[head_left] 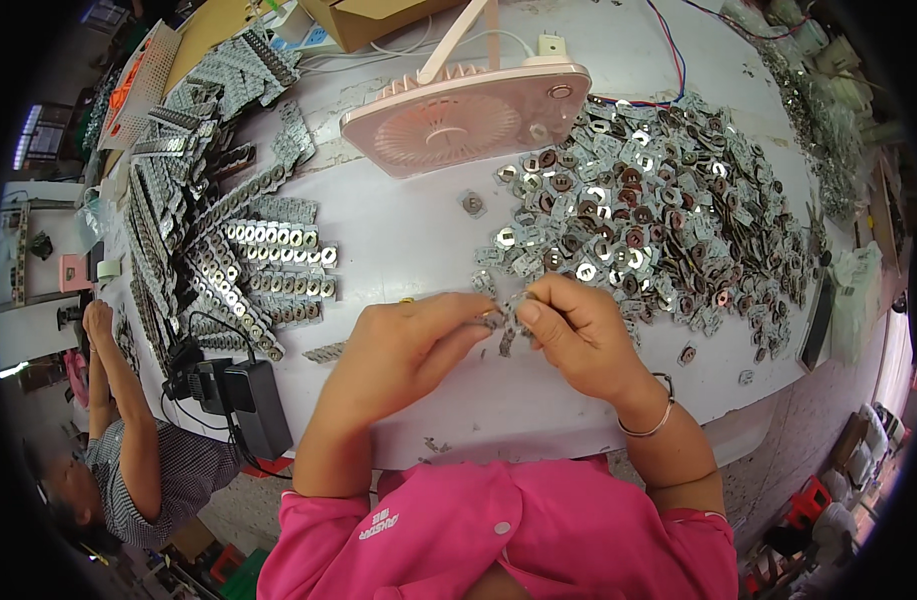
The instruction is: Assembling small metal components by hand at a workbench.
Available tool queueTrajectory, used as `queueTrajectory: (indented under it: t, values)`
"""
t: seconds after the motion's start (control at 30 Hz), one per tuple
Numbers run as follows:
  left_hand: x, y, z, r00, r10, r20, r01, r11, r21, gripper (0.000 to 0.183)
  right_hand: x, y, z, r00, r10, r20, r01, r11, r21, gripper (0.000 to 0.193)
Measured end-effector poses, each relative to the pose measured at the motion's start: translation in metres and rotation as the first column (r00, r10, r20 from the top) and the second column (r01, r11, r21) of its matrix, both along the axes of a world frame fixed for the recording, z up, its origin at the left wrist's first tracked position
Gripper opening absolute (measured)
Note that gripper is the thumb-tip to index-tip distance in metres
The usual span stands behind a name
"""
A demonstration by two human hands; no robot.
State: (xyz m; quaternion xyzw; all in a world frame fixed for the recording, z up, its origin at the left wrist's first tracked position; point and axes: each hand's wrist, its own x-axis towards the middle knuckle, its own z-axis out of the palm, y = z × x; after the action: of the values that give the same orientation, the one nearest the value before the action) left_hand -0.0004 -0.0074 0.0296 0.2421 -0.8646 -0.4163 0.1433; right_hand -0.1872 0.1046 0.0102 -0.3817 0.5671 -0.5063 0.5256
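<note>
Over the middle of the table, my left hand [410, 345] and my right hand [586, 335] are close together, thumbs and fingers pinched. Each grips small metal parts [505, 335] at the fingertips; their exact shape is partly hidden by the fingers. Just beyond my right hand begins a wide heap of loose square metal pieces with round centres [638, 220]. One such piece [471, 203] lies apart beyond my hands. To the left of my left hand, rows of the same pieces [278, 257] lie lined up in strips, with more strips stacked behind them.
A pink fan [458, 120] stands beyond my hands, in front of a cardboard box [373, 20]. Black power adapters [256, 405] with cables sit at the table's left front edge. A white perforated basket [143, 85] is far left. At the left, another person [128, 450] works.
</note>
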Motion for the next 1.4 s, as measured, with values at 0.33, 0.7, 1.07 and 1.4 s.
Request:
queueTrajectory:
  t: [0.33, 0.7, 1.07, 1.4]
  values:
    - [-0.017, 0.013, -0.004, 0.996, 0.073, -0.049, -0.087, 0.891, -0.446, 0.027, 0.008, 0.002, -0.004, 0.901, -0.25, -0.354, 0.177, 0.958, -0.226, 0.016]
    - [-0.023, 0.012, -0.015, 0.981, 0.149, -0.124, -0.187, 0.896, -0.403, 0.032, 0.008, 0.008, -0.015, 0.968, -0.249, -0.025, 0.248, 0.968, -0.03, 0.02]
    - [-0.018, 0.009, -0.013, 0.996, 0.084, 0.018, -0.073, 0.934, -0.35, 0.034, -0.014, 0.001, -0.005, 0.786, -0.293, -0.544, 0.249, 0.956, -0.155, 0.015]
    - [-0.002, 0.001, 0.006, 0.971, 0.041, 0.236, -0.028, 0.998, -0.058, 0.02, -0.013, 0.002, 0.001, 0.853, 0.046, -0.52, -0.148, 0.977, -0.156, 0.013]
